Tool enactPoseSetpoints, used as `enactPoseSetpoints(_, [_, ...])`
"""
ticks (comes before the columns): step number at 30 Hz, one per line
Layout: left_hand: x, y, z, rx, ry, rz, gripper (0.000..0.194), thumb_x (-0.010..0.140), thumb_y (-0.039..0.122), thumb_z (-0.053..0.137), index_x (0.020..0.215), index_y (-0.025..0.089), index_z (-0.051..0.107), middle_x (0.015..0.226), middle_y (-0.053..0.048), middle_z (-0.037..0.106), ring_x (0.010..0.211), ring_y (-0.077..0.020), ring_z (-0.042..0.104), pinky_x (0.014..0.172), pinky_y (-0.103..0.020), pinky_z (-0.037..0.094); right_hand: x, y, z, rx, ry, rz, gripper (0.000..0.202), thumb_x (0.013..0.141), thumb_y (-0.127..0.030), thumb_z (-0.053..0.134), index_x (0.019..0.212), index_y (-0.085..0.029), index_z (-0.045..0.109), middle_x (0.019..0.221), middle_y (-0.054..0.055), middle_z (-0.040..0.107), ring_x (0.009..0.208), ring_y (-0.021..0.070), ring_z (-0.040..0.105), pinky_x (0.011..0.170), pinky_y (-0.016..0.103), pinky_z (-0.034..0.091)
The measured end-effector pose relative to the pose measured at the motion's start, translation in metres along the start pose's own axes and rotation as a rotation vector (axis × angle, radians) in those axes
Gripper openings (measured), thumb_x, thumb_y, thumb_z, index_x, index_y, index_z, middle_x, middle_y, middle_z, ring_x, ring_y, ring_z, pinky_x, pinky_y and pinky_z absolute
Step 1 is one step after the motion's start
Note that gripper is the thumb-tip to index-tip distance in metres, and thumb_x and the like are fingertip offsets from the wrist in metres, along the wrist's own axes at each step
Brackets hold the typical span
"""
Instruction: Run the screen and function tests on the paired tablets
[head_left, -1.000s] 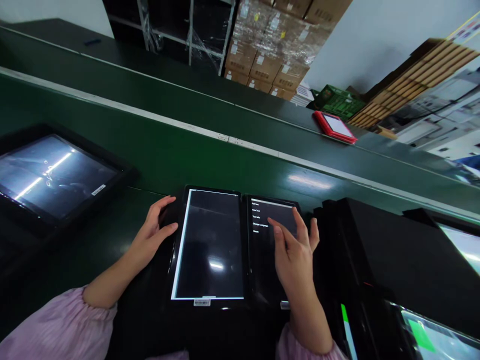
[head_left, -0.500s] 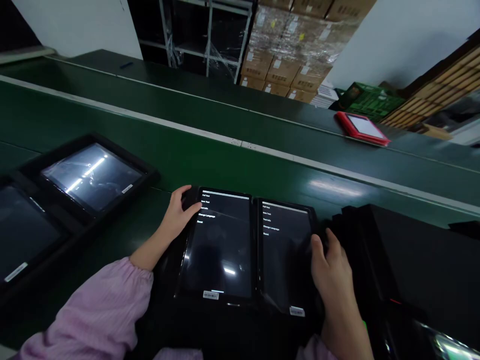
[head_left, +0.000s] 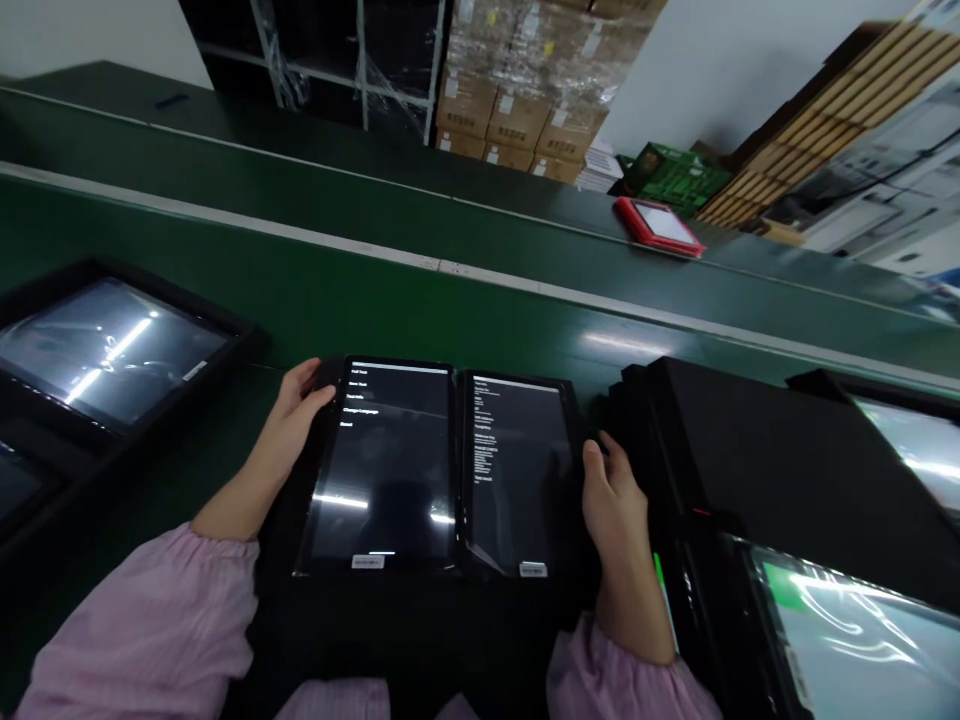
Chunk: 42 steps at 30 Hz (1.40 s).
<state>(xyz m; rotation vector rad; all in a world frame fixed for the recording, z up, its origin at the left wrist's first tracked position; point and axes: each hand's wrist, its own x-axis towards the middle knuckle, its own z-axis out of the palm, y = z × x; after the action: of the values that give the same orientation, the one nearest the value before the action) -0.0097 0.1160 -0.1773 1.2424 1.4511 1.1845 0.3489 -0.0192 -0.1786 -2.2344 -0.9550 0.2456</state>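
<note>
Tablets, hands at outer edges, bench beyond

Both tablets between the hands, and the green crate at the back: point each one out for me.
Left tablet (head_left: pixel 390 455): head view, on the dark middle of its screen.
Right tablet (head_left: pixel 525 450): head view, on its screen, right of the small text.
Green crate (head_left: pixel 672 176): head view, on its side.

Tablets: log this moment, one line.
left hand: beside left tablet | right hand: beside right tablet | both tablets: side by side, showing text
</note>
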Motion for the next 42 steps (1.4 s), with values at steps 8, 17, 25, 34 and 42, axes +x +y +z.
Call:
enactPoseSetpoints(8, [-0.006, 0.006, -0.005, 0.007, 0.025, -0.020, 0.043, 0.083, 0.037, 0.072, 0.125, 0.029, 0.067, 0.144, -0.006, 0.063, 0.149, -0.0324, 0.045, 0.127, -0.053, 0.033, -0.006, -0.002, -0.005, 0.036, 0.003, -0.084, 0.078, 0.093, -0.068, 0.039, 0.133, -0.007, 0.066, 0.120, 0.023, 0.072, 0.112, 0.0354, 0.067, 0.098, 0.053, 0.053])
enactPoseSetpoints(17, [-0.011, 0.014, -0.004, -0.013, -0.030, -0.132, 0.047, 0.084, 0.041, 0.071, 0.130, 0.030, 0.068, 0.138, -0.005, 0.067, 0.138, -0.0375, 0.054, 0.122, -0.060, 0.038, -0.045, -0.050, -0.006, 0.029, -0.311, -0.852, 0.028, 0.102, -0.026, 0.054, 0.121, -0.028, 0.076, 0.163, 0.004, 0.044, 0.160, 0.0348, 0.020, 0.118, 0.063, 0.043])
enactPoseSetpoints(25, [-0.013, 0.015, -0.008, 0.105, -0.050, -0.046, 0.034, 0.088, 0.037, 0.069, 0.121, 0.035, 0.076, 0.151, 0.000, 0.057, 0.151, -0.0301, 0.039, 0.131, -0.052, 0.021, -0.047, -0.048, -0.009, -0.003, -0.339, -0.861, 0.028, 0.104, -0.030, 0.054, 0.117, -0.028, 0.079, 0.164, 0.001, 0.043, 0.161, 0.0388, 0.013, 0.116, 0.065, 0.045])
enactPoseSetpoints(34, [-0.014, 0.018, -0.007, 0.157, -0.051, -0.042, 0.035, 0.088, 0.037, 0.068, 0.121, 0.034, 0.076, 0.153, 0.000, 0.056, 0.153, -0.0290, 0.037, 0.131, -0.051, 0.018, -0.043, -0.044, -0.011, 0.026, -0.236, -0.733, 0.034, 0.107, -0.031, 0.048, 0.105, -0.024, 0.082, 0.148, 0.006, 0.061, 0.155, 0.0345, 0.030, 0.115, 0.060, 0.046])
enactPoseSetpoints(42, [-0.013, 0.017, -0.005, 0.176, -0.046, -0.036, 0.034, 0.086, 0.036, 0.068, 0.118, 0.031, 0.077, 0.153, -0.001, 0.055, 0.152, -0.0319, 0.038, 0.131, -0.051, 0.021, -0.043, -0.041, -0.012, 0.041, -0.251, -0.722, 0.033, 0.107, -0.032, 0.048, 0.107, -0.027, 0.081, 0.150, 0.003, 0.060, 0.155, 0.0339, 0.032, 0.114, 0.063, 0.046])
